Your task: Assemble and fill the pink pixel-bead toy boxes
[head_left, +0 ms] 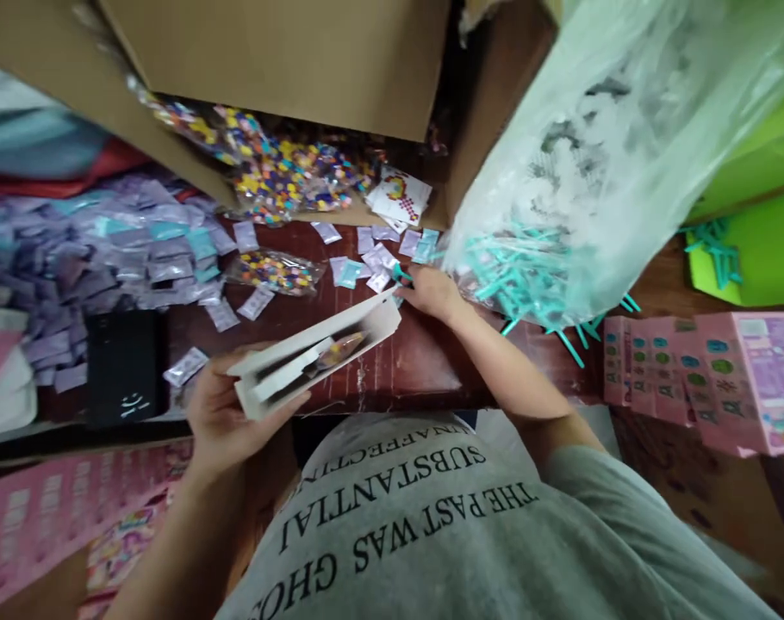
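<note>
My left hand [227, 409] is wrapped round the lower left end of an open white cardboard box [256, 392], tilted up to the right. Inside the box lie a white folded piece [289, 376] and a small clear bag of coloured beads [344, 346]. Just past the box's far right end, my right hand [434, 293] is closed, with a thin teal plastic piece [400, 272] at its fingertips; its full shape is hidden. Small lilac and blue sachets [377, 258] lie by those fingers. Left of them rests another bag of beads [276, 271] on the dark red table [424, 362].
A large cardboard box [289, 60] at the back holds bead bags [282, 164] and printed cards [400, 196]. A clear plastic bag [579, 172] spills teal sticks [527, 267]. Heaped sachets [140, 232], a black phone-like slab [124, 366] and pink boxes [695, 379] flank the work area.
</note>
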{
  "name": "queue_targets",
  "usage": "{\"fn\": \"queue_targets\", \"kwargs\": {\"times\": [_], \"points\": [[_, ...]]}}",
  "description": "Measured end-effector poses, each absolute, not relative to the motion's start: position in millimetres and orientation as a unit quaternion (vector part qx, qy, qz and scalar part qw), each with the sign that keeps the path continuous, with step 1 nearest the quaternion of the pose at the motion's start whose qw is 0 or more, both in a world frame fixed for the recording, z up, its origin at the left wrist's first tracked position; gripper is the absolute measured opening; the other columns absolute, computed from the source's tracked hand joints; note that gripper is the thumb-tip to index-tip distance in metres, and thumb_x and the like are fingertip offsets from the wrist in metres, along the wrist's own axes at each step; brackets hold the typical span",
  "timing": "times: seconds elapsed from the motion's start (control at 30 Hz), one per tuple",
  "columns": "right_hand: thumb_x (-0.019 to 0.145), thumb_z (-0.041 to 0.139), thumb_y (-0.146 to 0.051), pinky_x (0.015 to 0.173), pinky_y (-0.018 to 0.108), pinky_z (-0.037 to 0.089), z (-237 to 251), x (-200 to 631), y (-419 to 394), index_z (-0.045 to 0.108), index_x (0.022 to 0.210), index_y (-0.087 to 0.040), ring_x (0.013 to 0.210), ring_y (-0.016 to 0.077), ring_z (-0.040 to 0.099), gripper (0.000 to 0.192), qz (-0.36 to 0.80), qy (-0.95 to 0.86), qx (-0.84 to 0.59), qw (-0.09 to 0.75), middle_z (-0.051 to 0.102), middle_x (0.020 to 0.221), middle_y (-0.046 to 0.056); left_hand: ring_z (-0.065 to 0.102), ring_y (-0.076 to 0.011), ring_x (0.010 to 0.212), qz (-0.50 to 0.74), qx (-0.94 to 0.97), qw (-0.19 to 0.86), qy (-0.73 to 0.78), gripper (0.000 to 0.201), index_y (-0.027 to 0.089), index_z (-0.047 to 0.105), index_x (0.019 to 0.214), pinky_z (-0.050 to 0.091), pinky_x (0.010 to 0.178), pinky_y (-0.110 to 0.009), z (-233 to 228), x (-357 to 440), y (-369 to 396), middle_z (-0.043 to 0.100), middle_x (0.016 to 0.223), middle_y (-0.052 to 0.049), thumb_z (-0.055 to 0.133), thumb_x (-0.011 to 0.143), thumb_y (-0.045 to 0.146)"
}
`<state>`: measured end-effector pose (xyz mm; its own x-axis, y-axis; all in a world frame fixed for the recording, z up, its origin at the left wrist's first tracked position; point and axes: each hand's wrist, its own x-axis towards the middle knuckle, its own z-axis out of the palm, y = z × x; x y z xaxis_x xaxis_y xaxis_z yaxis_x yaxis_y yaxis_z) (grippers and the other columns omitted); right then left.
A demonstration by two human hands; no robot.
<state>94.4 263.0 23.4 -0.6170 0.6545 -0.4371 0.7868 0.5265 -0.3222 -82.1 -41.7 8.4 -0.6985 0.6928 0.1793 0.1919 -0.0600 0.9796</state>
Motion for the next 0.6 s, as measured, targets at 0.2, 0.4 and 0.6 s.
{"fn": "queue_targets", "kwargs": {"times": [0.2, 0.4, 0.6], "points": [[0.111, 0.069, -0.043, 0.093, 0.039, 0.063, 77.4, 151.3, 249.3, 0.073, 0.112, -0.021, 0.097, 0.0223, 0.074, 0.022, -0.247, 0.876, 0.355, -0.212, 0.076, 0.106, 0.006, 0.079, -0.0183, 0.081, 0.653, 0.345, 0.123, 0.662, 0.061, 0.023, 0.070, 0.102, 0.074, 0.076, -0.030, 3.1, -71.8, -38.6, 0.080, 0.099, -0.002, 0.112, 0.063, 0.042], [0.117, 0.061, -0.051, 0.074, 0.026, 0.061, 174.5, 167.9, 199.4, 0.071, 0.126, -0.025, 0.099, 0.0170, 0.074, 0.029, -0.126, 0.946, 0.118, -0.273, 0.073, 0.113, 0.004, 0.078, -0.0226, 0.083, 0.644, 0.392, 0.197, 0.627, 0.059, 0.025, 0.068, 0.108, 0.071, 0.072, -0.034, 11.4, -52.3, -9.0, 0.079, 0.100, -0.004, 0.109, 0.068, 0.042], [0.123, 0.047, -0.046, 0.070, 0.022, 0.055, 173.9, 154.4, 196.9, 0.064, 0.130, -0.019, 0.101, 0.0144, 0.073, 0.032, -0.097, 0.966, 0.062, -0.230, 0.075, 0.119, 0.006, 0.077, -0.0203, 0.080, 0.663, 0.401, 0.244, 0.583, 0.057, 0.024, 0.070, 0.112, 0.069, 0.070, -0.031, 23.8, -33.0, 10.3, 0.080, 0.098, -0.003, 0.107, 0.073, 0.041]]}}
